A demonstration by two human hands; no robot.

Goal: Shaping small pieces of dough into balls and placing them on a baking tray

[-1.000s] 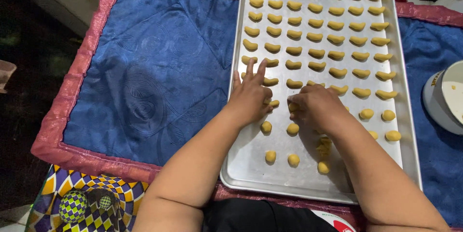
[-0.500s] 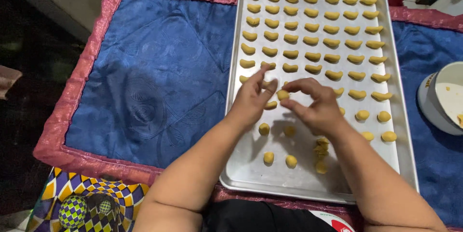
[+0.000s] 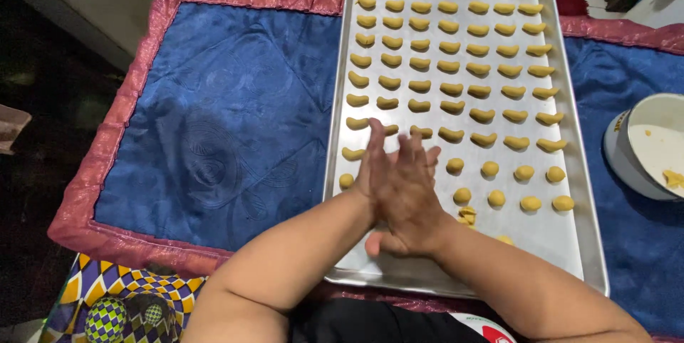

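Left hand [image 3: 376,172] and right hand [image 3: 410,200] pressed palm to palm over near end of metal baking tray [image 3: 591,243]; anything gripped between cannot be told. Crescent dough pieces [image 3: 449,69] fill tray rows, dough balls [image 3: 524,173] beside hands. Blue quilted mat [image 3: 214,115] beneath; white bowl [image 3: 652,147] at right.

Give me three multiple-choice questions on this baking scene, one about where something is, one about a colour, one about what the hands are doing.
1. Where is the white bowl?
A. right of the tray
B. on the tray
C. left of the tray

2. What colour is the cloth under the metal tray?
A. green
B. blue
C. white

3. How are the hands?
A. apart
B. pressed together
C. gripping the tray

Answers:
1 A, it sits off the tray's right edge.
2 B, blue with a pink border.
3 B, left hand and right hand meet palm to palm above the dough pieces.
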